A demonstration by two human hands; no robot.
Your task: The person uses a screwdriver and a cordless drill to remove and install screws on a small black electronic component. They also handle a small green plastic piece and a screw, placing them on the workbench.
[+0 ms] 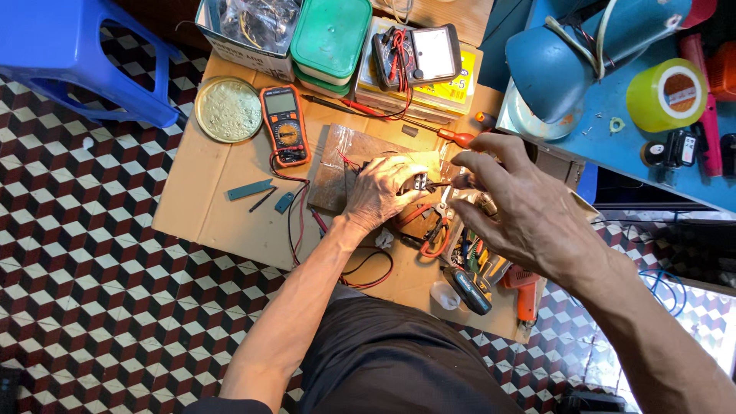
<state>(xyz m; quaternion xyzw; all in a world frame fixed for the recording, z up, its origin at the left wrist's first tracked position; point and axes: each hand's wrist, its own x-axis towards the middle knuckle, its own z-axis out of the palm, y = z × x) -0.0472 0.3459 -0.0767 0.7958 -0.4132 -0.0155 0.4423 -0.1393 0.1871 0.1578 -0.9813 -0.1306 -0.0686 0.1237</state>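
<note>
Holding point: left hand (383,192) curled over one small dark component (420,182) at the middle of the cardboard sheet (207,207); fingers closed narrowly round it, thumb side pressing it down.
Component position: one piece, on the brown board (345,165), just right of the left knuckles and between the two hands.
Right hand: right hand (529,211) raised above the work, nearer the camera; fingers spread wide; thumb and forefinger tips close together near a thin probe tip (452,182) beside the component. Whether they grip it cannot be told.
Test leads: red and black wires (295,222) run from under the left hand toward the meter and loop down to the sheet's front edge.
Meters: two; one orange digital multimeter (284,125) lying flat left of the board, one analogue meter (418,55) with a white dial on a yellow box at the rear.
Round tin lid: one (228,109), just left of the digital multimeter.
Green-lidded boxes: one stack (331,38) at the rear.
Screwdriver: one, red handle (460,138), behind the right hand.
Pliers: one pair, red grips (437,234), under the hands.
Orange tool: one (524,291), at the sheet's front right corner.
Tape roll: one, yellow-green (665,94), on the blue table (613,146) to the right.
Stool: one, blue plastic (69,54), on the tiled floor (92,291) at far left.
</note>
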